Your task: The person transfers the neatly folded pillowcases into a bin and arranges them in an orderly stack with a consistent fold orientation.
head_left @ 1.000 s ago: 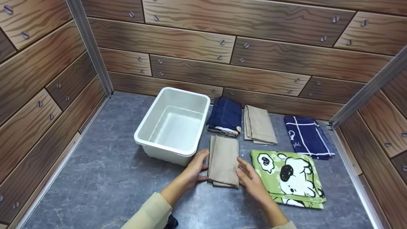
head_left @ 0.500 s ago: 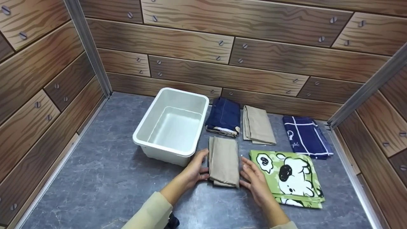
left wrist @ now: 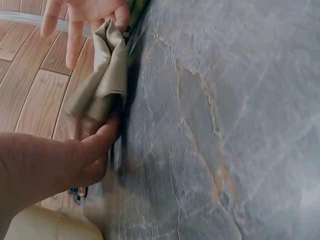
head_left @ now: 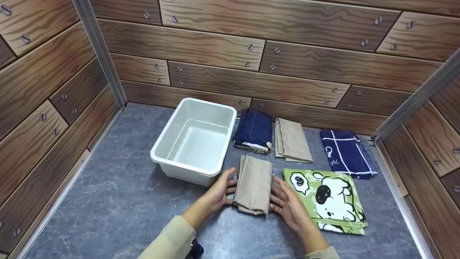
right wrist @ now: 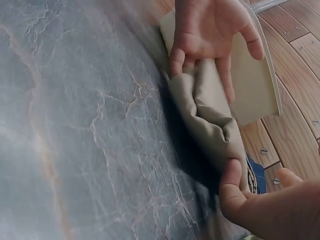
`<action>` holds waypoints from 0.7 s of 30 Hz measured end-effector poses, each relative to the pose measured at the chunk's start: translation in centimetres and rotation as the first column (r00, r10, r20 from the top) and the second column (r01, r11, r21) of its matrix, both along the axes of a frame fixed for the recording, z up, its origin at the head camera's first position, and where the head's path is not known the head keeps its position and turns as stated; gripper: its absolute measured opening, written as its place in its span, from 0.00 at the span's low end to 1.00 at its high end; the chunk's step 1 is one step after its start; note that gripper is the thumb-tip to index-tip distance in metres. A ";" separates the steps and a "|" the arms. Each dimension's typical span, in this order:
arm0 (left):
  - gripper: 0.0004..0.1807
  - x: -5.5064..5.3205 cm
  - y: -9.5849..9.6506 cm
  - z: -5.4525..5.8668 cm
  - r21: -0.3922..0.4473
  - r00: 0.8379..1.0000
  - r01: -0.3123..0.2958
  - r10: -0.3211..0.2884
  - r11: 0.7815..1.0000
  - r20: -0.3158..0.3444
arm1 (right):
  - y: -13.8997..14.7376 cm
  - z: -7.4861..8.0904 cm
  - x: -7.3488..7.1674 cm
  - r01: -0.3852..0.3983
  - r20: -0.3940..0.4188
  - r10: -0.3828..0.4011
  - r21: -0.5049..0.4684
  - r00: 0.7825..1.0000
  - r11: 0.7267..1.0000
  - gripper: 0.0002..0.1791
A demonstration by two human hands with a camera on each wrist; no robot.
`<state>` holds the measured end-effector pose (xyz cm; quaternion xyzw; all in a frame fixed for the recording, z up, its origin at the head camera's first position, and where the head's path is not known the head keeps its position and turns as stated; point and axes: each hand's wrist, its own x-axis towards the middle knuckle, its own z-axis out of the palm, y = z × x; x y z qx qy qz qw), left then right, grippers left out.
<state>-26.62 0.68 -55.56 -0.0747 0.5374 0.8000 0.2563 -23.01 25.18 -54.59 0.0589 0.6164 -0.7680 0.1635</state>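
White script [head_left: 334, 162] on the lined blue cloth [head_left: 354, 153] shows "ple"; the letters before it are unclear.

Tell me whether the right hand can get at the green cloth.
Probably yes: the right hand is right beside the green cloth and nothing lies on top, though it may first have to leave the tan cloth between both hands.

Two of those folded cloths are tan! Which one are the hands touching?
The nearer tan cloth, with the left hand and right hand at its long sides. The other tan cloth lies by the back wall, untouched.
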 end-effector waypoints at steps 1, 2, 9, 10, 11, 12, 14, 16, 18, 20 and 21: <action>0.42 0.0 0.0 0.0 -0.001 1.000 0.001 -0.001 1.000 -0.001 | 0.0 0.0 0.0 -0.004 0.000 0.004 0.006 1.000 1.000 0.36; 0.42 -0.1 0.0 0.0 -0.002 1.000 0.002 -0.002 1.000 -0.001 | 0.0 0.1 -0.1 -0.005 0.003 0.005 0.009 1.000 1.000 0.37; 0.42 -0.5 -0.3 -0.1 0.047 1.000 0.024 -0.025 0.999 0.012 | 0.0 0.2 -0.2 -0.023 0.044 0.026 -0.051 0.999 0.998 0.36; 0.42 -0.6 -0.3 -0.2 0.053 0.999 0.032 -0.032 0.998 0.011 | 0.1 0.2 -0.2 -0.026 0.053 0.029 -0.059 0.998 0.998 0.36; 0.41 -0.7 -0.3 -0.3 0.059 0.999 0.038 -0.039 0.997 0.007 | 0.1 0.1 -0.3 -0.030 0.061 0.034 -0.065 0.998 0.997 0.37; 0.41 -0.7 -0.4 -0.3 0.064 0.999 0.049 -0.049 0.997 0.001 | 0.1 0.1 -0.3 -0.035 0.070 0.040 -0.071 0.997 0.997 0.37; 0.40 -0.8 -0.5 -0.4 0.072 0.997 0.072 -0.071 0.995 -0.013 | 0.2 0.0 -0.4 -0.047 0.087 0.054 -0.082 0.995 0.996 0.37; 0.39 -0.9 -0.6 -0.5 0.080 0.995 0.095 -0.093 0.992 -0.026 | 0.2 -0.1 -0.6 -0.066 0.097 0.075 -0.099 0.992 0.993 0.38; 0.39 -1.0 -0.8 -0.5 0.091 0.993 0.118 -0.115 0.989 -0.033 | 0.3 -0.2 -0.7 -0.083 0.102 0.095 -0.116 0.990 0.990 0.37; 0.39 -1.2 -0.8 -0.5 0.096 0.990 0.139 -0.137 0.986 -0.032 | 0.5 -0.3 -0.9 -0.099 0.107 0.113 -0.129 0.988 0.987 0.37; 0.39 -1.3 -0.9 -0.5 0.098 0.989 0.149 -0.147 0.984 -0.030 | 0.6 -0.3 -1.0 -0.105 0.109 0.119 -0.133 0.987 0.986 0.37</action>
